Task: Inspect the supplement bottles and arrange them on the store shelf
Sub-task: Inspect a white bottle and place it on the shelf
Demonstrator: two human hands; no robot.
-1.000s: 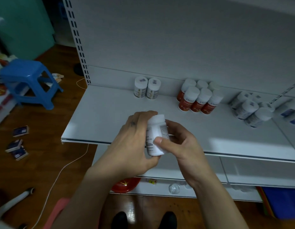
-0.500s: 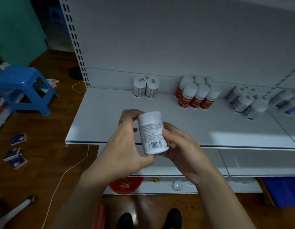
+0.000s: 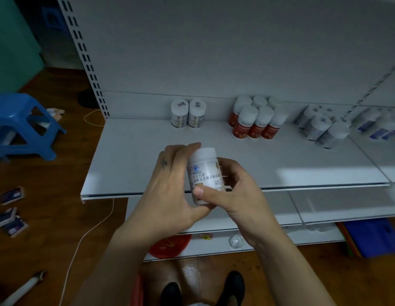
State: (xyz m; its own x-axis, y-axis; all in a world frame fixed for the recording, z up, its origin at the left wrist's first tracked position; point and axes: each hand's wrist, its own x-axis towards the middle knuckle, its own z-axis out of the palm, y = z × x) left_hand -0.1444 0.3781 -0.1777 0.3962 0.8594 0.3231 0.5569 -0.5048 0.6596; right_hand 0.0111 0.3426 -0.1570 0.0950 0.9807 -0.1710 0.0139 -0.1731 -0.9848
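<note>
Both hands hold a white supplement bottle [image 3: 204,173] upright above the front edge of the white store shelf [image 3: 134,155]. My left hand [image 3: 170,186] wraps its left side and back. My right hand [image 3: 234,191] grips its right side, thumb across the lower label. The printed front label faces me. Two white bottles [image 3: 188,114] stand at the back of the shelf. A group of several red-labelled bottles [image 3: 256,120] stands to their right. Several white bottles [image 3: 322,127] cluster further right.
A blue plastic stool [image 3: 24,127] stands on the wooden floor at left, with small boxes [image 3: 12,208] and a white cord [image 3: 90,230] scattered nearby. A red dish [image 3: 170,245] and a small jar [image 3: 235,240] lie on the lowest shelf. Blue items [image 3: 373,237] sit lower right.
The bottle has been turned in my hands: the barcode side showed half a second ago, the front label faces me now. Both hands stay on it.
</note>
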